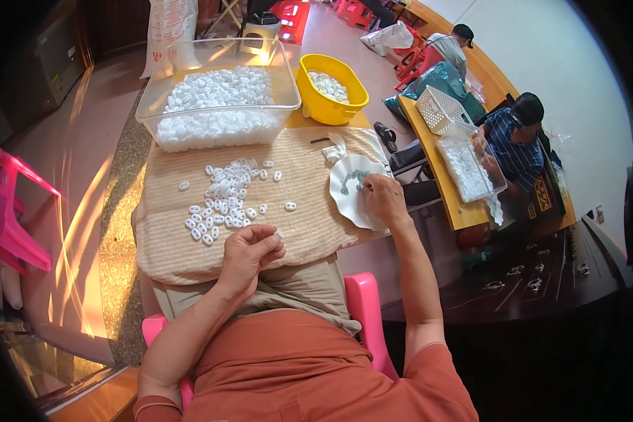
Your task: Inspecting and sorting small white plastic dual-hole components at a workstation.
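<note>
The left hand [247, 259] pinched a small whitish piece [278, 238] over the cloth [309, 243], while the right hand [387, 201] reached narrowly, grip unclear, among grey bits [344, 187] on the white plate [363, 211], where lightly pinching just one seemed best.

Workshop, apparently, co-worker [515, 149] at table [469, 215], heaped white parts [228, 186]

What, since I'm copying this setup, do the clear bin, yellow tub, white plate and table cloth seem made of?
Bin: likely hard, glossy plastic; see-through walls, bright rim.
Tub: probably opaque plastic, slightly shiny; even yellow colour, smooth rim.
Plate: smooth, perhaps plastic or glazed ceramic; pale wavy rim doesn't settle it.
Cloth: matte, soft-looking fabric; ribbed texture, rumpled edge.
</note>
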### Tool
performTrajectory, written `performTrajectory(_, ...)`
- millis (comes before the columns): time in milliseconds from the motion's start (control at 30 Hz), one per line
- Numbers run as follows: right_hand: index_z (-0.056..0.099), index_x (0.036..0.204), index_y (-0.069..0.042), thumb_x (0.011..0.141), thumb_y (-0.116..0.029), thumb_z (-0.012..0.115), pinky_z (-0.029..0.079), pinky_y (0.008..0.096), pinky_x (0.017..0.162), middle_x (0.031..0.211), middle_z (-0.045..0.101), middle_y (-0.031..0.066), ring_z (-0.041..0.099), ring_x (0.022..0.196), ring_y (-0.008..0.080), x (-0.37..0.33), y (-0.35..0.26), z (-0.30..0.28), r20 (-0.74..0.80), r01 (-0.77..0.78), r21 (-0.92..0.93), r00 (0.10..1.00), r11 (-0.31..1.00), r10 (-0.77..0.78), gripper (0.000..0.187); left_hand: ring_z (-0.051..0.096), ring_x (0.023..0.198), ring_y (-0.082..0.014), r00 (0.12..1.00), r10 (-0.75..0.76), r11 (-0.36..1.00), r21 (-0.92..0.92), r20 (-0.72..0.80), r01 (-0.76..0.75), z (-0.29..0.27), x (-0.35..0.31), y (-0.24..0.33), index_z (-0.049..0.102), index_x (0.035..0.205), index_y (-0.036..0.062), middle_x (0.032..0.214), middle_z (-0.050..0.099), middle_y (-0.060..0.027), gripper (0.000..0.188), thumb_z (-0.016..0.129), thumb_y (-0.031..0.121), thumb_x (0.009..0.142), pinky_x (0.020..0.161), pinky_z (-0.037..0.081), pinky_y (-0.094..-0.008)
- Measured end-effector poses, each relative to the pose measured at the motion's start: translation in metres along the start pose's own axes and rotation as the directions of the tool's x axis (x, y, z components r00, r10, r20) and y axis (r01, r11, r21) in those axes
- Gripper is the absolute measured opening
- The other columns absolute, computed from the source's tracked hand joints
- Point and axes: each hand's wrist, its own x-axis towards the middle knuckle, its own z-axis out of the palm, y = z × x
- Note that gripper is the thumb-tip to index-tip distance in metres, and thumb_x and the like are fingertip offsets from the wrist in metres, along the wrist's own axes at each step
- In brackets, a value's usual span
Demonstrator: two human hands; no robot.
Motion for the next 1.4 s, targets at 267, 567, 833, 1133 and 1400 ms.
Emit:
performTrajectory(267, 0.067, 0.084, -0.006, 0.074, -0.010, 0.065, 0.049, 0.0403, 0.078, 0.087, 0.066, 0.0118, 0.063, 0.084, 0.0316, 0.000, 0.001, 0.001, 0.009, -0.023, 0.011, 1.000, 1.000, 0.022, 0.011, 0.062, 0.070, -0.0157, 1.000, -0.010, 1.000, 0.004, -0.012, 0.010, 0.001, 0.000, -0.001, 0.058, 0.096, -0.0006, 0.081, 0.061, -0.0077, 0.014, 0.064, 0.000, 0.084, 0.066, 0.056, -0.0275)
performTrajectory(567, 0.067, 0.083, -0.004, 0.077, -0.010, 0.063, 0.049, 0.0401, 0.076, 0.087, 0.065, 0.0129, 0.063, 0.084, 0.0328, 0.001, -0.007, -0.001, 0.017, -0.009, 0.063, 1.000, 0.998, 0.008, 0.009, 0.063, 0.071, -0.0153, 1.000, -0.008, 1.000, 0.024, -0.015, 0.008, 0.001, 0.000, -0.001, 0.059, 0.096, -0.0006, 0.082, 0.062, -0.0078, 0.013, 0.064, 0.000, 0.084, 0.066, 0.057, -0.0277)
performTrajectory(833, 0.065, 0.083, -0.003, 0.080, -0.009, 0.059, 0.049, 0.0409, 0.074, 0.085, 0.064, 0.0150, 0.062, 0.082, 0.0341, -0.004, -0.004, 0.004, -0.025, 0.064, 0.071, 0.998, 0.995, -0.062, 0.009, 0.063, 0.071, -0.0153, 1.000, -0.013, 1.000, 0.021, -0.001, 0.013, 0.001, 0.000, -0.002, 0.059, 0.096, -0.0005, 0.082, 0.062, -0.0075, 0.012, 0.063, 0.000, 0.084, 0.066, 0.057, -0.0279)
performTrajectory(1133, 0.060, 0.087, -0.003, 0.084, -0.008, 0.052, 0.046, 0.0445, 0.079, 0.087, 0.061, 0.0182, 0.058, 0.088, 0.0365, -0.011, -0.014, -0.005, 0.114, 0.026, 0.051, 0.993, 0.998, -0.032, 0.011, 0.062, 0.072, -0.0151, 1.000, -0.012, 1.000, 0.024, 0.000, 0.012, 0.000, -0.001, -0.002, 0.059, 0.095, -0.0004, 0.083, 0.061, -0.0071, 0.012, 0.063, 0.000, 0.084, 0.068, 0.057, -0.0279)
performTrajectory(1400, 0.062, 0.080, -0.001, 0.079, -0.006, 0.052, 0.046, 0.0460, 0.077, 0.083, 0.061, 0.0215, 0.060, 0.083, 0.0396, -0.008, -0.006, -0.008, 0.231, 0.041, 0.073, 0.971, 0.996, -0.057, 0.011, 0.062, 0.072, -0.0148, 1.000, -0.011, 0.999, 0.039, -0.005, 0.011, 0.002, -0.001, -0.001, 0.059, 0.096, -0.0002, 0.083, 0.061, -0.0068, 0.012, 0.063, 0.000, 0.084, 0.068, 0.057, -0.0279)
